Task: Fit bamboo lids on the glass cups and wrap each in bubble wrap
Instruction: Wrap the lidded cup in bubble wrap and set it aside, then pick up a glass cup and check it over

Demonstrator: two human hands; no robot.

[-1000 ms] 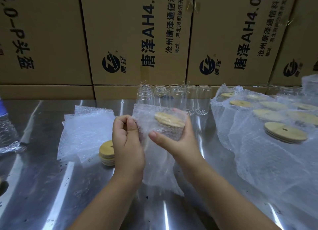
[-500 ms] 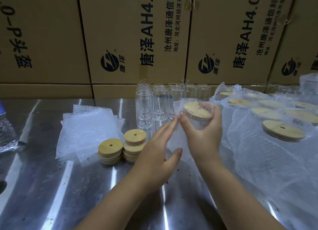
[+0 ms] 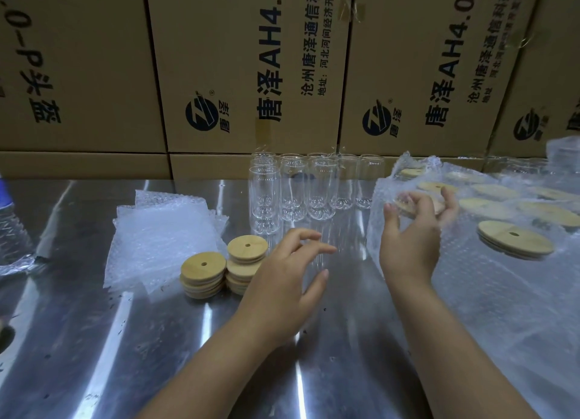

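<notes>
My right hand point(image 3: 414, 227) reaches right and its curled fingers hold the lid end of a bubble-wrapped glass cup point(image 3: 419, 205), at the left edge of a row of wrapped, lidded cups point(image 3: 514, 238). My left hand point(image 3: 292, 280) hovers over the steel table point(image 3: 94, 340) with loosely bent fingers and holds nothing. Several bare glass cups point(image 3: 292, 192) stand at the back centre. Two stacks of bamboo lids point(image 3: 204, 274) point(image 3: 248, 261) sit just left of my left hand. A pile of bubble wrap sheets point(image 3: 163, 230) lies behind the lid stacks.
A wall of printed cardboard boxes point(image 3: 251, 73) closes the back of the table. A plastic water bottle point(image 3: 12, 230) stands at the far left edge. The table has a round hole point(image 3: 4, 340) at its near left.
My right hand has carried the wrapped cup from the centre to the row on the right. My left hand let go of the wrap and dropped low near the lid stacks.
</notes>
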